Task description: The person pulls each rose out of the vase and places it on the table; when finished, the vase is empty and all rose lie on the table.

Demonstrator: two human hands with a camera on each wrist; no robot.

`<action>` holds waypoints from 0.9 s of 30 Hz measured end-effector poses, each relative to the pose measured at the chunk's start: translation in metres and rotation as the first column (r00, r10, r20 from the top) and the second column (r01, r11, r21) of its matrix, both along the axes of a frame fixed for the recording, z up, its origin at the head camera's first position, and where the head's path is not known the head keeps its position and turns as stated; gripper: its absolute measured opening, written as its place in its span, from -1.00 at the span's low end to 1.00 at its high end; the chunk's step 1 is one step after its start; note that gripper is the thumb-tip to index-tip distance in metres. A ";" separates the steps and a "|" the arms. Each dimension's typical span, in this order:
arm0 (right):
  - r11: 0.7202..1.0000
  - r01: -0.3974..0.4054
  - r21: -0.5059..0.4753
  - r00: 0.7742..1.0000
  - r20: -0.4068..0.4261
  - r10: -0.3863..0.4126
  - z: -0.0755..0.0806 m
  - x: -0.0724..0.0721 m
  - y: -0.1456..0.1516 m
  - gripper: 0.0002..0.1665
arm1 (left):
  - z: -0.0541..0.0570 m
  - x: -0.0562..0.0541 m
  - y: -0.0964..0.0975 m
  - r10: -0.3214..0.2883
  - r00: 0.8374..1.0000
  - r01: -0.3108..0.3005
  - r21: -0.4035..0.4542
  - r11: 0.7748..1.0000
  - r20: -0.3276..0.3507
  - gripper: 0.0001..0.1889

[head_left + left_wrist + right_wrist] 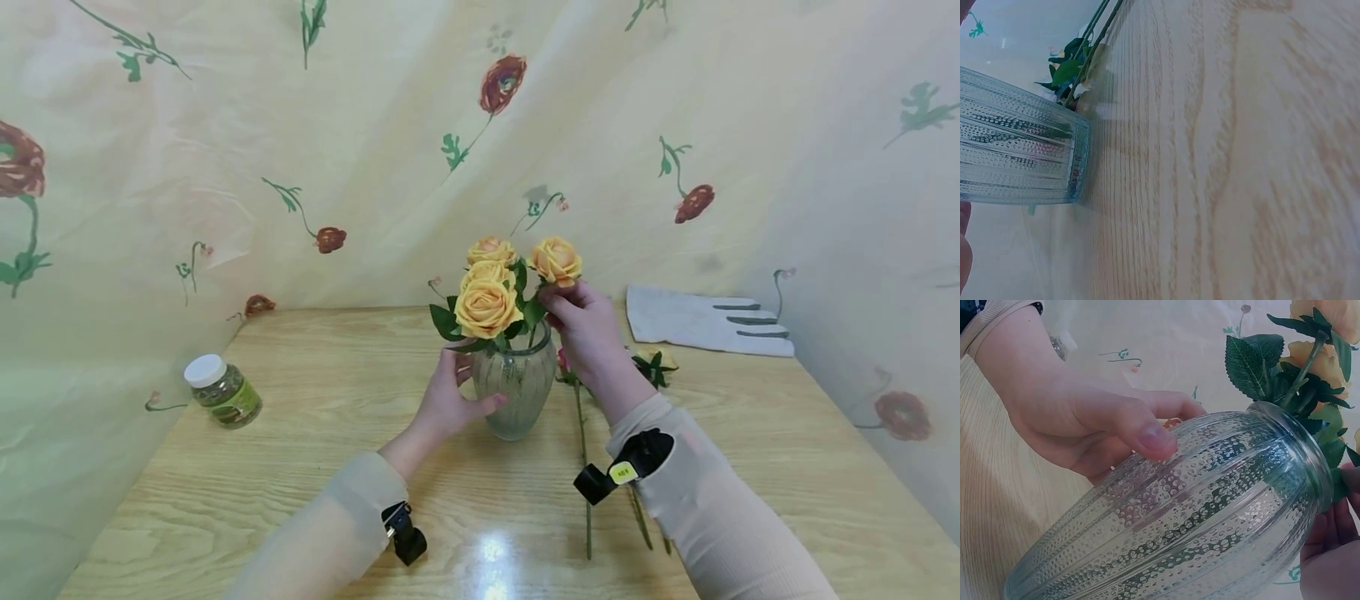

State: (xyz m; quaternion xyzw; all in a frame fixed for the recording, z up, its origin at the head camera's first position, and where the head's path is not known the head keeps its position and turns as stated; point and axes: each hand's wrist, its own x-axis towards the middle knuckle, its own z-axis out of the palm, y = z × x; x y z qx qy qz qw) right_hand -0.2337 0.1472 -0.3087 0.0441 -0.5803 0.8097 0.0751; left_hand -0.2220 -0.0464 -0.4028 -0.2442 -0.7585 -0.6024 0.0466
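A ribbed, dimpled clear glass vase (513, 396) stands upright on the table with several yellow roses (487, 307) in it. My left hand (442, 402) steadies it from the left, thumb across the front and fingers behind. That hand (1072, 412) also shows in the right wrist view, its thumb on the glass. Just under the bloom of a yellow rose (556, 261) at the vase's right side, my right hand (592, 333) pinches the stem. The lower stem passes into the vase mouth. In the left wrist view the vase base (1079, 159) sits on the wood.
Right of the vase, loose long-stemmed flowers (582, 450) lie partly under my right forearm, one with a dark green leafy head (655, 367). A white glove (705, 321) lies at the back right. A white-lidded jar (225, 392) stands at the left. Floral cloth (390, 150) hangs behind.
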 end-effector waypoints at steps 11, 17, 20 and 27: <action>0.966 0.118 -0.229 0.989 -0.062 -0.136 0.004 0.006 -0.001 -0.71 | 0.033 0.022 0.001 0.000 0.999 0.001 -0.033 0.999 0.037 -0.29; 0.931 0.184 -0.315 0.973 -0.074 -0.218 0.007 0.009 -0.002 -0.75 | 0.014 0.008 0.001 0.003 0.999 -0.002 -0.031 1.000 0.033 -0.24; 0.913 0.212 -0.348 0.961 -0.095 -0.259 0.009 0.010 -0.002 -0.77 | 0.004 0.002 0.001 0.007 1.000 -0.007 -0.027 1.000 0.026 -0.22; 0.848 0.231 -0.478 0.938 -0.122 -0.325 0.013 0.013 0.000 -0.77 | 0.002 0.002 0.001 0.011 0.999 -0.011 -0.006 1.000 0.033 -0.24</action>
